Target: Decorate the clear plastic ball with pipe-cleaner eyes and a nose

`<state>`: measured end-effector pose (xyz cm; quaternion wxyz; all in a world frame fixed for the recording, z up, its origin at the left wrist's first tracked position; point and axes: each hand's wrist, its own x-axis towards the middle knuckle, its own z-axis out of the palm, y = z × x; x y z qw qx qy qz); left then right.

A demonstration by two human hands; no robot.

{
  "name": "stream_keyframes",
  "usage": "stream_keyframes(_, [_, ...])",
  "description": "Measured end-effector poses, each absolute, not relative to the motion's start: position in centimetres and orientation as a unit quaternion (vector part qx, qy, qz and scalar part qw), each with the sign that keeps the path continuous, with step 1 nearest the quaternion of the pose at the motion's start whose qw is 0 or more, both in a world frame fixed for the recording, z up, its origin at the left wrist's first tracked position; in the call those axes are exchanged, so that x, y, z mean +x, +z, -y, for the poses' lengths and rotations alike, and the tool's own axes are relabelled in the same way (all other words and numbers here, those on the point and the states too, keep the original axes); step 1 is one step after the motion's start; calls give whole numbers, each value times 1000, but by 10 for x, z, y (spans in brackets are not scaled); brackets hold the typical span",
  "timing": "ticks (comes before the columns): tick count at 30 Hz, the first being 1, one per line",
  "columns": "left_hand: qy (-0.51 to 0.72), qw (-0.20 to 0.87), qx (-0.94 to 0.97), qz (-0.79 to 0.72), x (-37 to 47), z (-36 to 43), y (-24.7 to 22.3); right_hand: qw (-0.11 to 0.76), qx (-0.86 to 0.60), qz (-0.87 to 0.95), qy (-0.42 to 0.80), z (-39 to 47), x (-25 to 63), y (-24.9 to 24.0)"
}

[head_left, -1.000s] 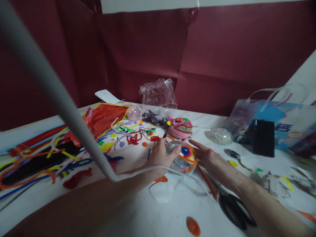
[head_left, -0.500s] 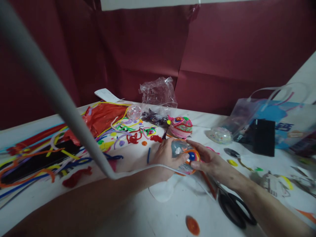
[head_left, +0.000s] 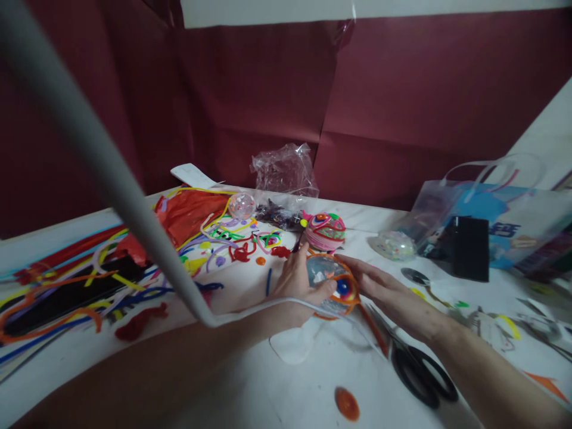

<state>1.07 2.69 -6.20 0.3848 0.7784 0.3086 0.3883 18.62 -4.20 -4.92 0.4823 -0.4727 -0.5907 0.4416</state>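
A clear plastic ball (head_left: pixel 322 270) trimmed with orange pipe cleaner rests low over the table, with a blue-centred eye of coiled pipe cleaner (head_left: pixel 344 288) on its right side. My left hand (head_left: pixel 292 289) grips it from the left, thumb pressed on the front beside the eye. Stretched-out fingers of my right hand (head_left: pixel 384 289) lie along the ball's right and far side, seemingly touching it; their tips are partly hidden. Black-handled scissors (head_left: pixel 415 366) lie below my right hand. Just behind stands another ball (head_left: pixel 325 232), wound in pink with a similar eye.
Pipe cleaners (head_left: pixel 102 286) and a red plastic bag (head_left: pixel 192 214) spread over the left. Clear balls (head_left: pixel 242 205), crumpled clear wrap (head_left: pixel 286 173), a black box (head_left: pixel 471 248) and a carrier bag (head_left: pixel 513 214) stand farther back. A grey pole (head_left: pixel 111 179) crosses the left foreground.
My right thumb has come off the front of the ball, and the right fingers have straightened along its side. My left hand still grips the ball.
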Motion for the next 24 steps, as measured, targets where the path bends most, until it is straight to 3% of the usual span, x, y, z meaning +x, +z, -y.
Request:
stream_keyframes(13, [383,381,778,-320,10,-23,-59,531,-469,539,456,39,184,-63])
stream_keyframes(24, [378,426,750,-335,12,-32,-65,523,-441,568,457,37,178,-59])
